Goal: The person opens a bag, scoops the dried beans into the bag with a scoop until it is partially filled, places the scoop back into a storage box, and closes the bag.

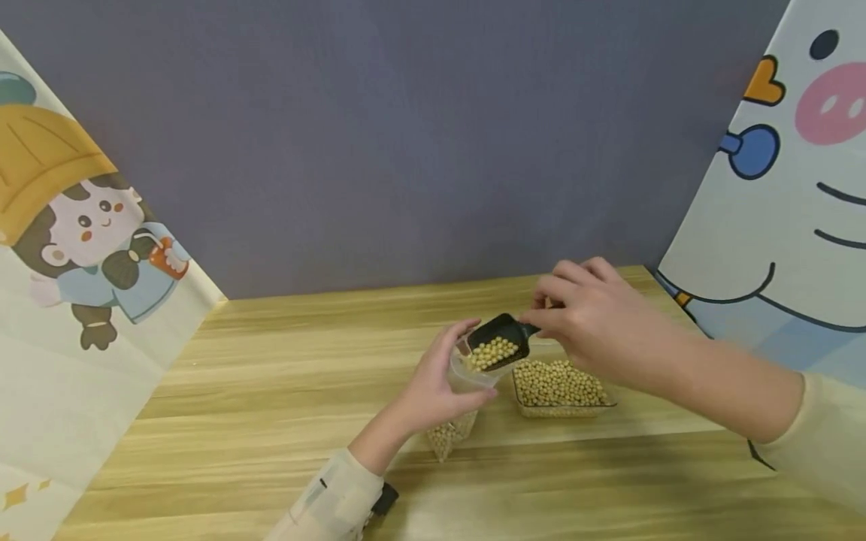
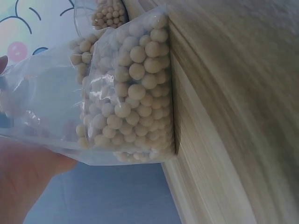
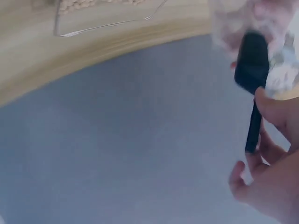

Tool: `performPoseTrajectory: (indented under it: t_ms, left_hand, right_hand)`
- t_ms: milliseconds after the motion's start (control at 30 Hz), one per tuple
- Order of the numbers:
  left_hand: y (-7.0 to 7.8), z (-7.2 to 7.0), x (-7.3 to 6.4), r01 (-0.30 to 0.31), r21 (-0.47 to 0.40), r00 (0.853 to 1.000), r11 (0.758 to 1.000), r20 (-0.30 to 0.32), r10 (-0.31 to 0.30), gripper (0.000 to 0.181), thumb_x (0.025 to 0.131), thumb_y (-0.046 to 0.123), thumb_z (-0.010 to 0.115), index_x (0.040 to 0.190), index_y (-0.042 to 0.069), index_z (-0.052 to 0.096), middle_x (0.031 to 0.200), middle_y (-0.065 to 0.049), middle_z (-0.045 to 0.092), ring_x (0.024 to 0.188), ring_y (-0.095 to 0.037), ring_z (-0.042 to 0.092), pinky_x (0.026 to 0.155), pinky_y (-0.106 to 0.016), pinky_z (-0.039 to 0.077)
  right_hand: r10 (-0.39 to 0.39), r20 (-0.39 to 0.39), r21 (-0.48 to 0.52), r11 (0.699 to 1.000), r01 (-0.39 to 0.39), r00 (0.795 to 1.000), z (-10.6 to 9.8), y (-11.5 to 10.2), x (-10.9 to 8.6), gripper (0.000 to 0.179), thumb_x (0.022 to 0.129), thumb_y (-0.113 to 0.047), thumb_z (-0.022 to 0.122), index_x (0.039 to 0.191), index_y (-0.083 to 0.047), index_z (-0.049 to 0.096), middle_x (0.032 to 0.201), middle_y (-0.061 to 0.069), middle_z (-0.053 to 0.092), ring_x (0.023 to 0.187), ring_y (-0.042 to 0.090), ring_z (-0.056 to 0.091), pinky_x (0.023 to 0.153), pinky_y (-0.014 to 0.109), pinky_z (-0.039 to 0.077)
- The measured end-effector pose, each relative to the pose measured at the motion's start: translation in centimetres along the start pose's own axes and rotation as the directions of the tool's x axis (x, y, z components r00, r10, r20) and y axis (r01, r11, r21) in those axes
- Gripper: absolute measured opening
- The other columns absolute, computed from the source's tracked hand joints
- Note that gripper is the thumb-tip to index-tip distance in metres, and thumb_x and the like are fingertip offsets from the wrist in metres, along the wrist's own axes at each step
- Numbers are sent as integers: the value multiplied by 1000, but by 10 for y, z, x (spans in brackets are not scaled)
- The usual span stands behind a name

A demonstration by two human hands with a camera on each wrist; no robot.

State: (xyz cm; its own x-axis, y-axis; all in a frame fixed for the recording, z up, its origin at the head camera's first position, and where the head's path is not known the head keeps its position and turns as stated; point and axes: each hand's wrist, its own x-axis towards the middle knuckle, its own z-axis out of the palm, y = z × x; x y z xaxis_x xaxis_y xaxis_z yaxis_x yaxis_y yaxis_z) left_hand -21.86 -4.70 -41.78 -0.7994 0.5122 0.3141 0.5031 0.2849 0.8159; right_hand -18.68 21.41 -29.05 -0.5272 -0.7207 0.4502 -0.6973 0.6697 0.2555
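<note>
My left hand (image 1: 433,383) grips the upper part of a clear plastic bag (image 2: 51,93), fingers on one side of its mouth and thumb on the other. Round yellow beans (image 2: 135,102) fill the bag's lower part, which stands on the tabletop in the left wrist view. Between thumb and fingers, my right hand (image 1: 582,308) holds the handle of a small black scoop (image 1: 504,330). Beans lie in the scoop, whose front lip is tilted down over the bag's mouth. The right wrist view shows the scoop's dark underside (image 3: 252,60) overlapping the bag.
A clear rectangular container (image 1: 568,411) full of the same beans stands right of the bag, below my right hand. The wooden tabletop (image 1: 284,376) meets a grey back panel (image 1: 419,150). Cartoon-printed panels (image 1: 744,248) flank both sides. Something small and black (image 1: 386,499) shows beside my left sleeve.
</note>
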Motion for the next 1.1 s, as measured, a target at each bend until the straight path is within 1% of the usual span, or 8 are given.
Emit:
performPoseTrajectory:
  t_ms: [100,233,400,567,700,833,967,1100]
  left_hand:
    - [0,-1,0,0,-12,1000,1000,-4,0,95,83,23,87,163,23,36,158,-6,49,144,-26,49,120,-58,40]
    - [1,-2,0,-18,-8,1000,1000,1,18,94,84,25,87,163,23,37,155,-5,50,137,-25,50,115,-54,44]
    - [1,-2,0,-28,-5,1000,1000,-2,28,97,82,24,88,163,19,35,148,-7,53,125,-29,53,105,-44,48]
    - [1,-2,-1,-36,-8,999,999,-9,36,98,81,22,89,163,15,35,144,-10,54,124,-26,52,107,-52,51]
    - [1,-4,-3,-25,-16,1000,1000,-18,25,99,81,22,89,163,16,35,145,-12,54,124,-26,52,108,-57,51]
    - [1,-6,-4,-28,-24,999,999,-26,28,99,81,20,89,163,17,34,145,-11,53,125,-27,52,109,-58,51]
    - [1,-6,-4,-28,-24,999,999,-25,27,100,81,21,89,164,18,34,145,-11,52,125,-24,51,109,-58,51]
    - [0,-6,-4,-30,-19,999,999,-26,29,100,81,21,89,164,17,33,145,-11,52,124,-23,51,109,-56,51]
  right_hand:
    - [-100,-30,-106,990,96,995,-1,-14,2,42,70,3,90,107,-16,84,103,0,69,102,27,61,85,48,50]
    - [-104,-36,-125,987,99,994,-1,-18,0,44,67,5,91,105,-16,84,103,1,68,102,27,60,87,47,49]
    - [-28,-89,-90,996,20,996,-1,-6,-7,43,67,5,92,103,-18,84,102,2,71,100,27,61,82,48,48]
    - [127,-110,7,992,-127,986,0,26,-25,34,75,-2,91,104,-18,85,101,2,72,97,27,60,76,45,40]
    - [213,-44,20,977,-213,976,9,55,-52,32,74,-3,91,102,-17,86,100,3,72,95,27,58,72,43,38]
    - [232,66,-64,971,-228,970,22,73,-77,29,74,-5,92,99,-19,85,102,4,72,95,27,59,71,48,45]
    - [231,189,-169,965,-200,954,32,75,-90,32,73,-3,92,98,-20,83,107,4,70,100,28,59,73,50,47]
    - [204,227,-199,967,-159,952,37,69,-90,42,68,4,91,101,-19,81,109,6,68,105,30,56,72,44,40]
